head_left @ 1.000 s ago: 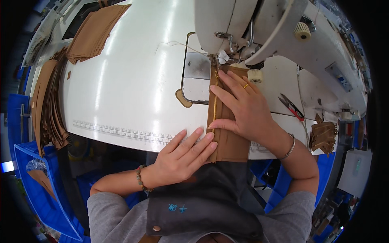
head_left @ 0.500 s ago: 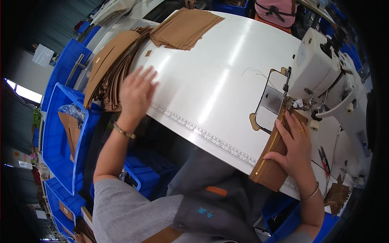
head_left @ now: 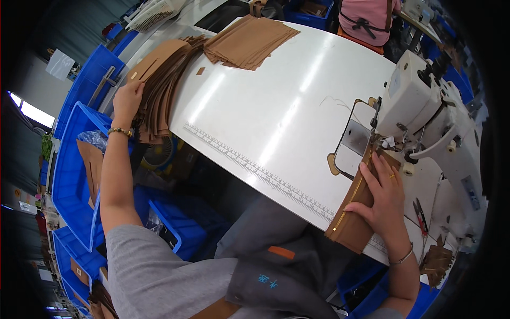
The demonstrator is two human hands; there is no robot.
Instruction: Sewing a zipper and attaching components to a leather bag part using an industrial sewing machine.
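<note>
My right hand (head_left: 383,199) lies with fingers spread on a brown fabric piece (head_left: 361,234) that has a yellow zipper strip along it. The far end of that piece is under the head of a white sewing machine (head_left: 406,98). At the left, my left hand (head_left: 128,101) is closed on the edge of the top brown fabric panel (head_left: 159,58) of a fanned stack. The panel has a slit and a small pale label; my fingertips are partly hidden against it.
Another pile of brown panels (head_left: 249,40) lies at the table's far edge, near a small brown scrap (head_left: 201,71). Red-handled scissors (head_left: 421,217) rest right of my right hand. Blue bins (head_left: 71,175) stand at the left. A person in pink (head_left: 365,18) sits beyond the table.
My left hand has moved left, from above the table's left edge to the fanned stack, and its fingers have closed on the top panel. My right hand stays on the zippered piece.
</note>
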